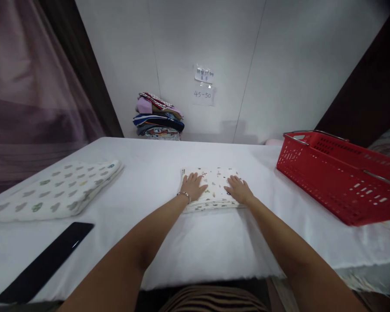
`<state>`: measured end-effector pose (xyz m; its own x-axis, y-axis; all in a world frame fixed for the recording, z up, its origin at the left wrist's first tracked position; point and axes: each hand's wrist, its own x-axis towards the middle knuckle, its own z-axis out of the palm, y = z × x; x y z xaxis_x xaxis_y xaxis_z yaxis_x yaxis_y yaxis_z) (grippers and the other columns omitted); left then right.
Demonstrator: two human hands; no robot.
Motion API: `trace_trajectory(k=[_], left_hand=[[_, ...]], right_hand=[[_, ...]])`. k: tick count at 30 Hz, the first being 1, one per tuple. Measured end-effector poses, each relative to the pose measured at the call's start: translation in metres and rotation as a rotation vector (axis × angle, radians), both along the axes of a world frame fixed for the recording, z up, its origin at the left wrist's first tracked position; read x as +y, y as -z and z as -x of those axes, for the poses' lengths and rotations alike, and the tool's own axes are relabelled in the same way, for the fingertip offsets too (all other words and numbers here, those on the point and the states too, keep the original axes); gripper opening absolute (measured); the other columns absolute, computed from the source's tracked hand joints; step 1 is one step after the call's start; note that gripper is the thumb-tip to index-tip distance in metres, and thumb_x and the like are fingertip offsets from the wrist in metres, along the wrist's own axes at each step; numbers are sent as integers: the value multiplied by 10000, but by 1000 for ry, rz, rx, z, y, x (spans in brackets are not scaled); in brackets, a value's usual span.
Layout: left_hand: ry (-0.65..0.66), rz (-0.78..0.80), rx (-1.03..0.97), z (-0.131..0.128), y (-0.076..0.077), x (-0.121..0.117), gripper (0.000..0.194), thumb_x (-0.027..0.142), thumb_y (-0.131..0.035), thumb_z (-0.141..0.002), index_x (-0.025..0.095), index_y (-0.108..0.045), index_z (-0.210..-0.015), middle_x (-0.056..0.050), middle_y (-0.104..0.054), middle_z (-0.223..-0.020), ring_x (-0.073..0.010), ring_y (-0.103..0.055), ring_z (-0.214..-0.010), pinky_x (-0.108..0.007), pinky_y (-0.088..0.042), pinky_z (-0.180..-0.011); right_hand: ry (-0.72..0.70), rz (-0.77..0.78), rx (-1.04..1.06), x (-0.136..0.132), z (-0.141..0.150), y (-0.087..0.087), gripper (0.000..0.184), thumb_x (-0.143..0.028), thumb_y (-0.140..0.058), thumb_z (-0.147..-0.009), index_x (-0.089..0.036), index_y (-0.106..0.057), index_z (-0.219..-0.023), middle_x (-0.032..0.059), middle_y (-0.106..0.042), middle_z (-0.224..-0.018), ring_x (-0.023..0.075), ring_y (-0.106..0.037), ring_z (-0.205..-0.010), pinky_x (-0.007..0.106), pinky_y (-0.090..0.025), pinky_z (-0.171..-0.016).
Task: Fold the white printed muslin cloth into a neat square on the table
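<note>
Head camera: left hand (pixel 192 188) and right hand (pixel 239 190) lay spread on folded cloth (pixel 216 185), whose layers uneven sideways pressure could have skewed.

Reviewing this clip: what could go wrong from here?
1. The bracelet on the left wrist sits close to the folded cloth and might snag it.
2. Both the left hand and right hand lie flat on the cloth; sliding them could shift its layers.
3. The black object reaches the table's front edge, so a bump might knock it off.
</note>
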<state>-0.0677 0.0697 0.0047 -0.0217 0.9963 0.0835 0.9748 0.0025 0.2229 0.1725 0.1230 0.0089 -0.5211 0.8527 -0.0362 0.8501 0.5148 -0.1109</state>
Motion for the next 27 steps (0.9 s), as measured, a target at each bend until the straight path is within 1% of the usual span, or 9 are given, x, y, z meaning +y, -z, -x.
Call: trace_trajectory(k=[2, 5, 8, 10, 14, 16, 21, 24, 27], left_hand=[[-2, 29, -10, -1, -7, -5, 611, 574, -282, -823, 223, -331, -1321, -71, -228, -1440, -244, -124, -1323, -474, -60, -1049], [53, -29, 0, -4, -13, -22, 601, 580, -297, -824, 237, -344, -1315, -56, -198, -1451, -240, -102, -1331, -463, -33, -1057], [124, -63, -9, -6, -9, -43, 549, 563, -284, -841, 270, -365, -1299, -25, -227, -1444, -230, -119, -1330, -444, -22, -1065], [114, -43, -29, -7, -5, -52, 522, 539, -268, -856, 272, -379, -1290, -26, -258, -1432, -230, -142, -1326, -449, -43, -1063], [101, -32, -37, -8, -2, -53, 521, 535, -283, -853, 264, -388, -1286, -33, -273, -1426, -230, -151, -1323, -459, -49, -1061], [105, -32, -36, -8, -2, -51, 524, 536, -289, -851, 259, -390, -1285, -39, -278, -1423, -228, -158, -1321, -464, -51, -1059], [77, -55, -56, -10, -3, -52, 503, 524, -323, -847, 269, -408, -1272, -29, -295, -1416, -232, -174, -1316, -459, -57, -1062], [63, -123, -84, -10, -1, -55, 444, 486, -339, -855, 260, -463, -1217, -31, -359, -1381, -218, -214, -1302, -438, -92, -1066], [-71, -214, -155, -5, 3, -60, 413, 441, -333, -867, 216, -495, -1173, -52, -358, -1378, -202, -234, -1292, -378, -164, -1059]], right_hand=[[-7, -6, 7, 2, 0, 1, 538, -506, -206, -884, -218, -273, -1334, 61, -165, -1456, 208, -74, -1328, 453, -104, -1022], [-25, -33, 21, 2, 0, 0, 509, -489, -214, -889, -224, -293, -1317, 69, -190, -1447, 215, -96, -1322, 458, -123, -1012], [-54, -78, 29, -2, -1, -1, 461, -452, -227, -896, -229, -337, -1284, 76, -246, -1422, 217, -132, -1311, 458, -136, -1003], [-66, -103, 33, -4, -1, -4, 425, -425, -227, -901, -238, -380, -1251, 70, -293, -1396, 212, -166, -1298, 459, -129, -1005], [-39, -121, 41, -10, 4, -14, 412, -419, -221, -904, -245, -441, -1205, 61, -395, -1333, 212, -251, -1262, 485, -90, -1011], [-39, -136, 58, -18, 10, -17, 455, -434, -207, -905, -225, -410, -1255, 73, -374, -1357, 217, -227, -1280, 480, -61, -1022], [-199, -68, 87, -50, 24, -10, 554, -508, -162, -896, -228, -295, -1355, 35, -211, -1447, 182, -115, -1328, 387, -74, -1051], [-179, -38, 76, -61, 28, -5, 532, -487, -158, -902, -245, -310, -1351, 20, -210, -1446, 173, -126, -1328, 381, -79, -1054], [-174, 11, 106, -61, 27, -6, 524, -487, -195, -895, -246, -338, -1338, 25, -231, -1438, 177, -144, -1326, 392, -97, -1054]])
